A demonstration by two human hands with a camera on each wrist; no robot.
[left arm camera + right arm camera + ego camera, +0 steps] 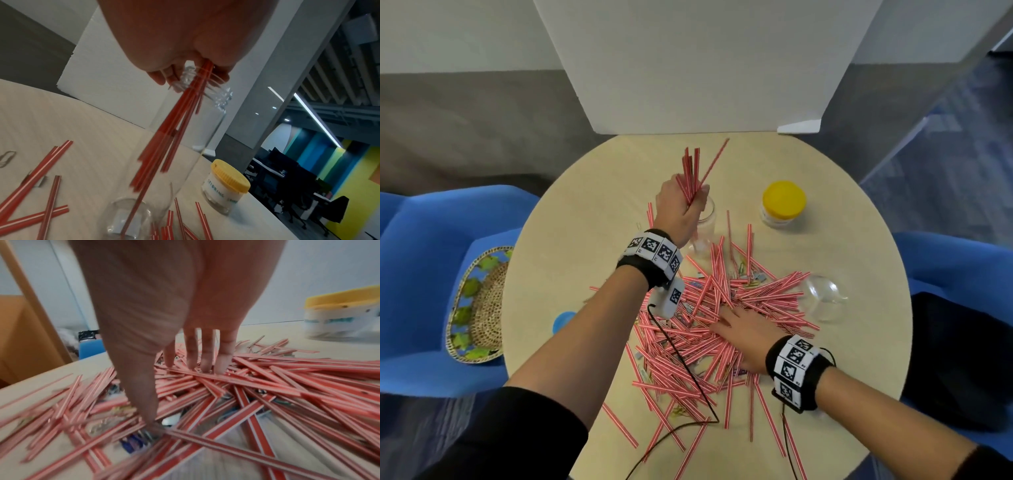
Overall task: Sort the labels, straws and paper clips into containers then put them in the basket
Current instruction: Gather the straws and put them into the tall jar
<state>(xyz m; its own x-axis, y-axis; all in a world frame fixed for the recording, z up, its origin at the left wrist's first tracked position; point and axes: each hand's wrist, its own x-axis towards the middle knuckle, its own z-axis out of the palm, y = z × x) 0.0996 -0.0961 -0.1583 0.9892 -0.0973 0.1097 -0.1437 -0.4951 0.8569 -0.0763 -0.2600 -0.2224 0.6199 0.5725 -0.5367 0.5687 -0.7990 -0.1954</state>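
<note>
My left hand [686,202] grips a bunch of red-and-white straws [692,171] upright over a tall clear glass jar [704,228]. In the left wrist view the bunch of straws [174,129] reaches down through the jar's mouth [218,95], with the ends partway down inside. My right hand [738,325] lies flat with spread fingers [192,353] on the big pile of straws [688,346] in the table's middle. Paper clips [743,270] and small labels [756,276] lie mixed into the pile. A lone paper clip [7,156] lies left of the jar.
A yellow-lidded jar [784,202] stands at the back right. A clear container [824,297] sits right of the pile and a blue lid [563,321] left of my left forearm. The woven basket [479,305] rests on a blue chair at the left. A white board [688,68] stands behind the round table [585,192].
</note>
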